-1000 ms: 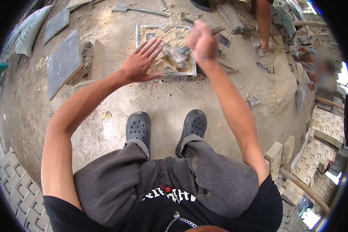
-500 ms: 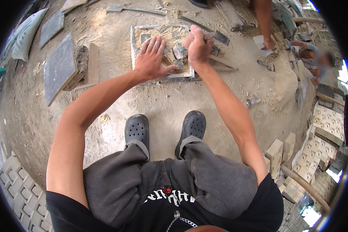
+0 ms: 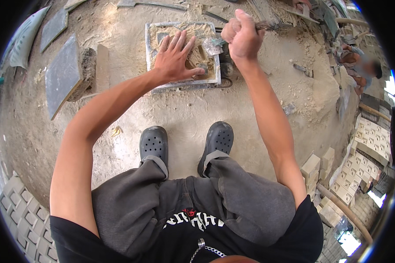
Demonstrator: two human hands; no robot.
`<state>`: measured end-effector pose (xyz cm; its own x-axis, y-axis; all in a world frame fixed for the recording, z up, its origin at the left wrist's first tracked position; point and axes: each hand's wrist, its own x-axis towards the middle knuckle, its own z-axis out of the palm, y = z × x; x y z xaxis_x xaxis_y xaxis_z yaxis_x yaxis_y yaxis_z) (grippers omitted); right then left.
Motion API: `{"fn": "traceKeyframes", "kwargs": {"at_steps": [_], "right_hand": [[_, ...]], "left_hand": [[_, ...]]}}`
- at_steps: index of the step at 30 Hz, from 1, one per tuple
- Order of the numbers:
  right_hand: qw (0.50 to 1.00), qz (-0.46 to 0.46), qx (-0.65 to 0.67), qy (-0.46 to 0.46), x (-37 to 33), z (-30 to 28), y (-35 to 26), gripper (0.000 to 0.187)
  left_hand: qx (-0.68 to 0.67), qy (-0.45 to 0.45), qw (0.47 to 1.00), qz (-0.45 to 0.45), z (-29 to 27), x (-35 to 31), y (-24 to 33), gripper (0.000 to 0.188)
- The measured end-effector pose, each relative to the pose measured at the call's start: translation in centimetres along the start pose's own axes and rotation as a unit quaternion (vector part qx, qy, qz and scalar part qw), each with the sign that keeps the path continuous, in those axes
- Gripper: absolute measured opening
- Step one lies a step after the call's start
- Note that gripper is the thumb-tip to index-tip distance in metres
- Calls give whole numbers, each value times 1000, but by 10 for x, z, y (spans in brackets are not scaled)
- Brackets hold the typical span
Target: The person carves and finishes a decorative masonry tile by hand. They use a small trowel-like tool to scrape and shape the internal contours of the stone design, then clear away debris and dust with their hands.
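Observation:
My left hand (image 3: 175,59) lies with its fingers spread on the pale sandy fill inside a square metal frame (image 3: 184,83). Its thumb touches near a small dark square piece (image 3: 202,69) at the near right corner. To the right, my right hand (image 3: 245,39) is raised in a fist around a stick-like tool, blurred and mostly hidden by the fingers. Left of the fist, over the frame's right side, shows a lump wrapped in clear plastic (image 3: 213,46). It looks like part of that tool, though the join is hidden.
Slabs (image 3: 65,76) lean at the left. A small trowel-like tool (image 3: 303,70) and loose sandy material (image 3: 311,94) lie at the right. Another person's hand (image 3: 302,5) is at the far edge; a person (image 3: 357,65) sits far right. Patterned blocks (image 3: 357,173) are stacked lower right.
My right hand has lifted up and to the right, with the plastic-wrapped lump following. My left hand stays on the fill. The other person's hand has drawn away toward the far edge.

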<state>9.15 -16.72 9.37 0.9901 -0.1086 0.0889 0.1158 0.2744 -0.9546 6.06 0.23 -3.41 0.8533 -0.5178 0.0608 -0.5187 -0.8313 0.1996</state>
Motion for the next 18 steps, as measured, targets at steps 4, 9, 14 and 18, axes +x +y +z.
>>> {"fn": "traceKeyframes", "kwargs": {"at_steps": [4,9,14,18], "right_hand": [[1000,9,-19,-13,-11,-23,36,43],[998,-22,-38,-48,-7,-16,14,45],[990,-73,-59,-104,-14,-44,43,49],[992,4,-47,-115,-12,-34,31,48]], "left_hand": [[5,-26,998,50,1,19,1,117],[31,-26,995,92,1,28,-4,121],[29,-54,991,115,1,37,-3,125],[43,-67,991,106,-1,40,-2,128]]}}
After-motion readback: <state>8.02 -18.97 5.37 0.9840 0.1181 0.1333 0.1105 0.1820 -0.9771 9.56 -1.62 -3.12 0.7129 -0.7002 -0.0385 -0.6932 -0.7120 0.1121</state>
